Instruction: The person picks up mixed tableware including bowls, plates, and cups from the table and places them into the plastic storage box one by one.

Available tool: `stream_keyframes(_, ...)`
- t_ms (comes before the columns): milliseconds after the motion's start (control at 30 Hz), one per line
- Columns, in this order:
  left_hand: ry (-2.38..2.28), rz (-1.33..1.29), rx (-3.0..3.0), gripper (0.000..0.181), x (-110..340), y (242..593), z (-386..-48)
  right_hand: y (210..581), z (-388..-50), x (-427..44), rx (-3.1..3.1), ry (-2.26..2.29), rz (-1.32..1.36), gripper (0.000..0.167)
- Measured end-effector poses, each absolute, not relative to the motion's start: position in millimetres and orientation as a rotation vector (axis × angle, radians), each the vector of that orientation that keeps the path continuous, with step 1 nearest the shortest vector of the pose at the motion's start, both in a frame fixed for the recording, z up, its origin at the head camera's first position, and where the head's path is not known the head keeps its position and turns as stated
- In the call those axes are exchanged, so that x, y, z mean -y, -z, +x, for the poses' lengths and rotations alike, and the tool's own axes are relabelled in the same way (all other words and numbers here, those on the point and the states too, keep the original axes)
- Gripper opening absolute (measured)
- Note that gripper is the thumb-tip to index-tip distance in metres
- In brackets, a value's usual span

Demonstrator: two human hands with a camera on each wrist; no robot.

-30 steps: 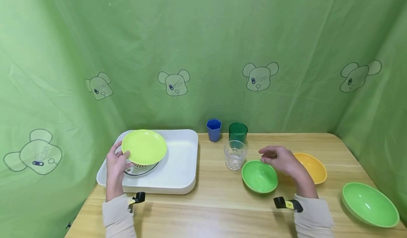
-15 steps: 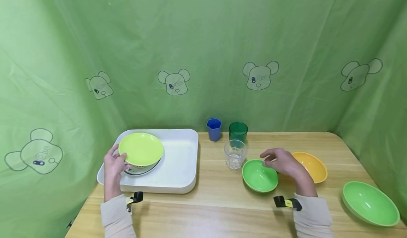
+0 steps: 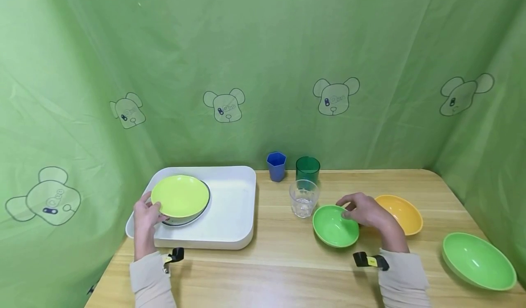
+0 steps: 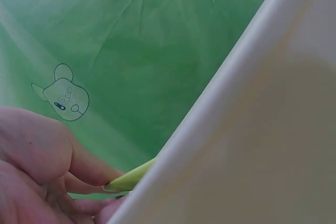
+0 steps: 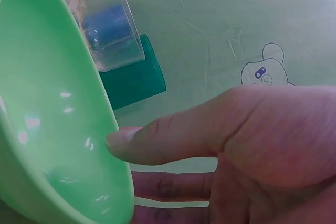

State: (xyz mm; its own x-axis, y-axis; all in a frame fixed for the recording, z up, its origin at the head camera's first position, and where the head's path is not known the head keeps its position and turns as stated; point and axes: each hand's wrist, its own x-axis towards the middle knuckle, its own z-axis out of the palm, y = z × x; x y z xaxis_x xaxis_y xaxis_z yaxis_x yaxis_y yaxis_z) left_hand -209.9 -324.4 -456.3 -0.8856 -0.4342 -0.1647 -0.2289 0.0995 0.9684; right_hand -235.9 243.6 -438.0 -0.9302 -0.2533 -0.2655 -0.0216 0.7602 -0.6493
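My left hand (image 3: 145, 216) pinches the left edge of a yellow-green plate (image 3: 180, 196), thumb on top and fingers below. In the left wrist view only a sliver of this plate (image 4: 131, 178) shows beside the fingertips. Beneath it, in the white tray (image 3: 234, 212), lies crockery with a dark rim, mostly hidden. My right hand (image 3: 365, 212) grips the far right rim of a small green bowl (image 3: 334, 228), which rests on the table. In the right wrist view the thumb lies over the inside of the bowl (image 5: 52, 114), with fingers behind the rim.
Behind the small bowl stand a clear glass (image 3: 303, 202), a dark green cup (image 3: 307, 167) and a blue cup (image 3: 276, 167). An orange bowl (image 3: 402, 214) lies beside my right hand. A larger green bowl (image 3: 478, 262) sits at the table's right edge.
My left hand has moved the yellow-green plate slightly left and down over the crockery in the tray. The right hand's fingers have closed onto the small green bowl's rim.
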Motion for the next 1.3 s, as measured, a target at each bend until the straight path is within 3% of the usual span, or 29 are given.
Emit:
stream_keyframes(233, 1.793, 0.668, 2.35, 0.075, 331, 459, -208, 440, -235, -243, -2.599, 0.977, -0.204, 0.034)
stream_keyframes(633, 1.357, 0.592, 2.713, 0.072, 333, 453, -213, 442, -234, -244, -2.603, 0.948, -0.184, 0.039)
stream_keyframes(900, 1.3, 0.592, 2.775, 0.07, 334, 448, -216, 439, -234, -243, -2.611, 0.941, -0.174, 0.041)
stream_keyframes(1200, 1.219, 0.562, 2.861, 0.045, 330, 444, -217, 438, -232, -245, -2.664, 0.947, -0.167, 0.036)
stream_keyframes(1300, 1.218, 0.565, 2.891, 0.045, 328, 443, -217, 438, -232, -247, -2.7, 0.942, -0.17, 0.037)
